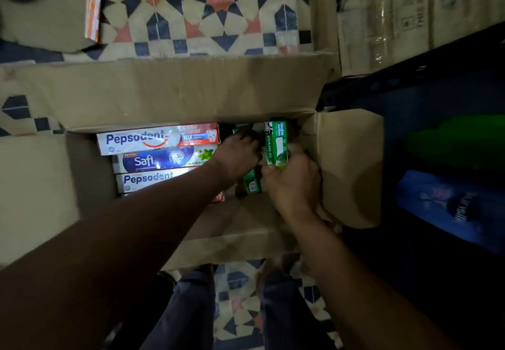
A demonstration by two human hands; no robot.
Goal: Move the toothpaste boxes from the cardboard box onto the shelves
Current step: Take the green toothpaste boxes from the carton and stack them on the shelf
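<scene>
Nearest, the person's legs in dark trousers [185,308] stand on a star-patterned tiled floor [237,295], and both bare forearms reach forward and down into the open cardboard box [177,90].

The right hand [293,185] grips the near end of a green Darlie box [276,142], fingers and thumb curled round it. The box's long axis runs near to far, its free end pointing away from the person, hard against the carton's right end.

Just to its left, the left hand [236,157] lies palm down over a second green box [252,184], which runs the same way. The fingers curl down round it into the dark gap, and its ends show before and beyond the hand.

Left of the hands, still in the carton, lie longer packs with their long axes left to right, side by side. They are a Pepsodent box [147,179], a Safi box [153,161] and, farthest, another Pepsodent box [142,139]. The left forearm crosses the nearest of them.

The carton's right flap stands between the hands and a dark crate [437,90], which holds a blue pack [442,205]. Beyond lie more floor and a taped carton [396,16].
</scene>
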